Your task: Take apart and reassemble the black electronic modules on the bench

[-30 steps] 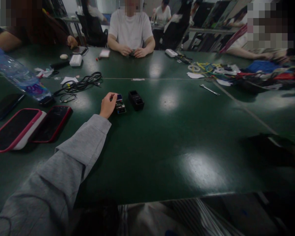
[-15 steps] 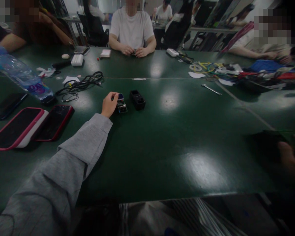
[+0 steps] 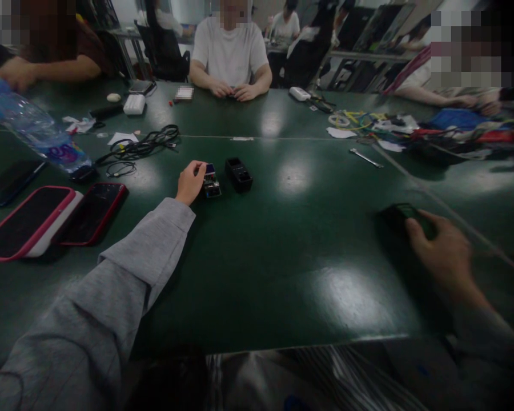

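Note:
My left hand (image 3: 191,182) rests on the green table with its fingers closed on the side of a small circuit board (image 3: 213,188) with a little dark screen at its far end. Just right of the board stands a black plastic case (image 3: 239,174) with openings in its top, apart from my fingers. On the right, my right hand (image 3: 443,248) is above the table, thumb and fingers gripping a dark, frame-like piece (image 3: 396,216). Motion smears that piece, so its kind is unclear.
Phones (image 3: 95,214) and a tilted plastic bottle (image 3: 47,134) lie at left, near a black cable (image 3: 148,142). A wrench (image 3: 366,158) and a heap of wires (image 3: 381,121) are at the back right. Across the table sits a person in a white shirt (image 3: 229,51).
My right hand has come in from the right edge toward the middle, carrying the dark frame-like piece. My left hand and the circuit board have stayed put.

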`<state>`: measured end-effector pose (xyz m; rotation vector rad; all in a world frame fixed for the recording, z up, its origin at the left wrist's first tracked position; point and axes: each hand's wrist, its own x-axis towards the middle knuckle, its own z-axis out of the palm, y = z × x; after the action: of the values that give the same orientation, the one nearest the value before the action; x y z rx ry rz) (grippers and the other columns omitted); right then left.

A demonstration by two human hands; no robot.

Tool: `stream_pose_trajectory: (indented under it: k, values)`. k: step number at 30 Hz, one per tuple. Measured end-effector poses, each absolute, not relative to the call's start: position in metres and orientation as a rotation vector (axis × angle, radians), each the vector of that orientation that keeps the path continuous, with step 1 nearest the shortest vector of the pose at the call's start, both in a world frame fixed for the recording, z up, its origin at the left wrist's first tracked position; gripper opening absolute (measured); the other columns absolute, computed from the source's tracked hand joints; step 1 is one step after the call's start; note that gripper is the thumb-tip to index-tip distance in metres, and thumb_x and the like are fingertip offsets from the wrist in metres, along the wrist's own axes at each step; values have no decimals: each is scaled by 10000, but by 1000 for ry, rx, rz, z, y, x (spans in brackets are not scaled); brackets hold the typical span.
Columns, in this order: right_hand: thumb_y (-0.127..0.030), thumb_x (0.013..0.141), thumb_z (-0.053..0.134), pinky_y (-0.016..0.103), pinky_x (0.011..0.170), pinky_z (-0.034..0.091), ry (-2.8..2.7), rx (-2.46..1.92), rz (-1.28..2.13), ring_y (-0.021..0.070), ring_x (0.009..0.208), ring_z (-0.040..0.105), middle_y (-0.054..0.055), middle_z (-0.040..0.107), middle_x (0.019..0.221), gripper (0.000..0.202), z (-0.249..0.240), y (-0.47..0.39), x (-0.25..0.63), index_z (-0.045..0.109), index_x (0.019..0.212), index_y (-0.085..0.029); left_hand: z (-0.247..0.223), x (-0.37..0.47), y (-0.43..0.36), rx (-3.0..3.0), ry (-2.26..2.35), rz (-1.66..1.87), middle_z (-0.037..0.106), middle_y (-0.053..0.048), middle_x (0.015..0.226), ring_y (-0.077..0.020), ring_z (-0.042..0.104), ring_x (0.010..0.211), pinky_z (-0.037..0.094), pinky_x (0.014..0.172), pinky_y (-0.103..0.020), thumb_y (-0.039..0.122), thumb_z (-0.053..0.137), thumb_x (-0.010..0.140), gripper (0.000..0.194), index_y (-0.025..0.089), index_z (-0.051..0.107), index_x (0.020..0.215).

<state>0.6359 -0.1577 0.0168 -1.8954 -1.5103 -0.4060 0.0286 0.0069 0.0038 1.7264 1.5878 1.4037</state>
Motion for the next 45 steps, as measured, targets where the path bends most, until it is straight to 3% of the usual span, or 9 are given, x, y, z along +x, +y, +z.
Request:
stream_pose_trajectory:
  k: [3,6,12,15,18,24,29,33,45]
  values:
    - [-787,917,414,623,903,510,-1906,-1629,-74,398,1086,649,189,689,1175,706,32,-131,516,640,1341,-271,3,27,8,1729,1570,1408,737,-60,1026,-211,686,962,518,914,-382,385,542,969,207,237,683,1002]
    - [-555,999,514,542,948,524,-2232,-1142,222,306,1091,634,114,665,1213,485,43,-125,388,572,1384,-266,2,26,9,1729,1577,1405,741,-67,1042,-214,686,974,520,910,-380,386,537,969,221,232,689,1011]
    - [-519,1011,517,477,946,518,-2441,-623,440,269,1099,590,101,673,1171,482,49,-125,245,571,1359,-191,2,29,7,1731,1595,1419,752,-55,1030,-210,696,977,524,917,-365,383,521,973,229,224,684,1001]
    - [-523,1047,420,481,1005,495,-2295,-572,520,255,1168,578,82,660,1246,447,49,-115,240,573,1355,-237,5,32,5,1744,1585,1421,751,-57,1023,-211,697,969,524,916,-365,374,515,976,224,225,682,990]
    - [-479,1071,359,497,1074,455,-2059,-758,381,248,1239,555,62,632,1314,404,46,-90,259,564,1362,-289,8,33,3,1743,1585,1403,747,-63,1024,-222,695,976,521,925,-384,362,522,975,206,229,679,980]
    - [-499,1019,491,602,1118,400,-2235,-1029,61,329,1404,409,67,418,1567,436,32,-34,296,526,1411,-312,10,33,1,1730,1594,1380,744,-69,1023,-229,690,988,512,941,-401,374,522,975,210,233,678,978]
    - [-456,949,620,575,1063,483,-2283,-1049,130,337,1345,490,123,463,1500,497,28,-34,294,506,1389,-254,9,32,2,1726,1595,1366,740,-60,1025,-219,688,974,518,919,-386,394,516,974,222,237,673,983]
    - [-350,931,611,545,1001,541,-2217,-1076,170,330,1269,555,134,475,1459,417,30,-39,292,523,1320,-229,8,31,3,1734,1590,1364,740,-57,1024,-215,687,972,513,931,-385,396,515,975,223,241,675,981]
    - [-300,922,587,580,1012,538,-2217,-1063,251,345,1268,546,136,430,1471,442,30,-39,293,479,1346,-241,4,29,7,1729,1581,1374,741,-53,1026,-213,688,970,524,911,-377,400,528,974,209,249,672,985]
